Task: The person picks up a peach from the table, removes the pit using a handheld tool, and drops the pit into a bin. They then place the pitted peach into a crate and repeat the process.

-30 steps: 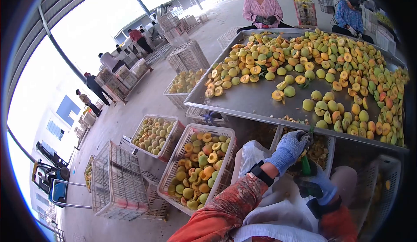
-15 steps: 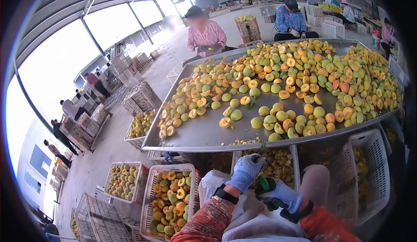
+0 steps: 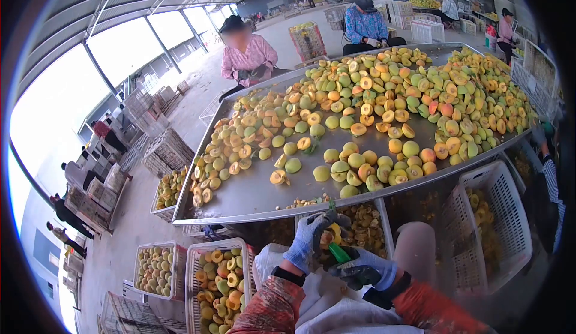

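Observation:
My left hand (image 3: 305, 241), in a blue-grey knit glove with dark fingertips, is closed around a yellow apricot piece (image 3: 332, 234). My right hand (image 3: 367, 269), gloved the same way, grips a tool with a green handle (image 3: 339, 252); its working end is hidden by the fruit and fingers. The tool points at the fruit, and I cannot tell whether it touches. Both hands are over my lap, in front of a crate of cut scraps (image 3: 367, 229). Beyond them, a metal table (image 3: 258, 196) bears whole and halved apricots (image 3: 360, 169).
On the left stand a crate of halved fruit (image 3: 222, 283) and a crate of whole fruit (image 3: 157, 268). A white crate (image 3: 501, 226) is at my right, near another person's arm (image 3: 549, 166). A person in pink (image 3: 249, 58) and one in blue (image 3: 364, 25) sit across the table.
The view has turned, so the table and crates appear further left. A yellow apricot piece now shows between my left fingers. A person's arm has come into view at the far right.

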A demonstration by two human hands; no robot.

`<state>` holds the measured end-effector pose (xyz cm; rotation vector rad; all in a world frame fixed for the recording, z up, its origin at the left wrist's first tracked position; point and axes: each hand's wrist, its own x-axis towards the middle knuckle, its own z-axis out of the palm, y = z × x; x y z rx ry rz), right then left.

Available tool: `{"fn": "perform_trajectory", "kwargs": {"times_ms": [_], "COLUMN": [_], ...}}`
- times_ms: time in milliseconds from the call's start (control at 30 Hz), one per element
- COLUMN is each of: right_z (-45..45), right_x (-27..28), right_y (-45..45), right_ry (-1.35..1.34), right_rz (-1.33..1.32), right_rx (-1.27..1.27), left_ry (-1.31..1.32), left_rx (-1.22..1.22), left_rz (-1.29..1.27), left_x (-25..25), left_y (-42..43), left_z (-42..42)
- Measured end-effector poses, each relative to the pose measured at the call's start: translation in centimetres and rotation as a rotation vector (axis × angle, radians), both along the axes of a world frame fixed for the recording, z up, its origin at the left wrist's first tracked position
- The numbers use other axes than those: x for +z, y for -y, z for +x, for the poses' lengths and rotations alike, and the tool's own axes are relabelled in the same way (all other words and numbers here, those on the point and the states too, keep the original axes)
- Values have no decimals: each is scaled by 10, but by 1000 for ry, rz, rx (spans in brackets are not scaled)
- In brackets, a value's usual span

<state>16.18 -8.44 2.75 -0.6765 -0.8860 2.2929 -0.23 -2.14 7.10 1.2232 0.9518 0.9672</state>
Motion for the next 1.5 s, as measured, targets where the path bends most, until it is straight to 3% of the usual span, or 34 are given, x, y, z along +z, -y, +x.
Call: {"fn": "perform_trajectory", "kwargs": {"times_ms": [67, 100, 133, 167, 200, 233, 267, 300, 333, 400, 467, 500, 533, 600, 633, 667, 733, 800, 867, 933, 1000, 1067, 1133, 1167, 1233, 1300, 1333, 1367, 1400, 1433, 1500], "right_z": [2, 10, 19, 17, 12, 12, 14, 13, 6, -15, -30, -35, -40, -44, -46, -48, -46, -49, -53, -56, -63, -67, -62, -60, -53, -42, -37, -32, -29, -27, -30], "right_x": [13, 18, 21, 18, 11, 1, -10, -15, -15, -9, -6, -7, -8, -14, -16, -19, -20, -13, -21, -28, -28, -28, -28, -27, -25, -25, -29, -35, -41, -45, -50], "right_y": [-2, -5, -10, -15, -21, -23, -23, -27, -25, -23, -20, -17, -16, -11, -9, -6, -4, 4, 8, 8, 3, 0, -4, -5, -7, -8, -9, -13, -17, -22, -29], "right_ry": [-45, 17, 84, 236, 389, 394, 839, 1285, 1285, 1221, 1317, 1401, 1481, 1534, 1633, 1720, 1659, 1644, 1582, 1242, 1126, 1013, 730, 737, 874, 816, 748, 725, 733, 744, 766], "right_rz": [-54, 0, 66, 152, 257, 245, 586, 954, 945, 1261, 1248, 1309, 1373, 1472, 1551, 1636, 1734, 1710, 1714, 1617, 1563, 1487, 699, 680, 513, 401, 303, 319, 314, 359, 413], "right_rx": [-151, -142, -127, -274, -419, -415, -498, -542, -518, -672, -550, -486, -417, -354, -340, -323, -342, -264, -196, -360, -451, -519, -605, -589, -533, -432, -339, -305, -295, -322, -357], "left_ry": [166, -83, 145, 375, 239, 461, 679, 694, 710, 736, 479, 590, 597, 334, 723, 802, 422, 522, 674, 651, 714, 664, 358, 439, -93, -110, -243, -347, -888, -1248, -1397], "left_rx": [186, 262, 345, 212, 282, 216, 148, 162, 167, 182, 150, 94, 101, 302, 364, 407, 412, 439, 404, 473, 439, 655, 668, 815, 1079, 1223, 1151, 1016, 705, 381, 237], "left_rz": [-125, 355, 68, -251, -20, -253, -486, -487, -486, -487, -171, -28, -27, -21, -318, -506, -217, -231, -199, -225, -244, -318, 100, -67, -150, -400, -484, -622, -658, -761, -736], "left_x": [-23, -40, -58, -75, -58, -51, -47, -51, -57, -67, -71, -71, -73, -79, -71, -67, -79, -61, -83, -77, -61, -25, -82, -70, -122, -174, -223, -228, -214, -237, -247], "left_y": [-11, -9, -20, -32, -15, -12, -13, -15, -13, -6, 0, 7, 6, -1, 1, 1, 5, 22, 18, 23, 29, 49, 57, 88, 141, 216, 258, 292, 310, 333, 352], "left_z": [-5, -11, -20, -44, -38, -42, -48, -51, -51, -47, -39, -34, -31, -26, -24, -25, -25, -20, -17, -21, -46, -99, -181, -211, -293, -339, -367, -357, -336, -333, -325]}}
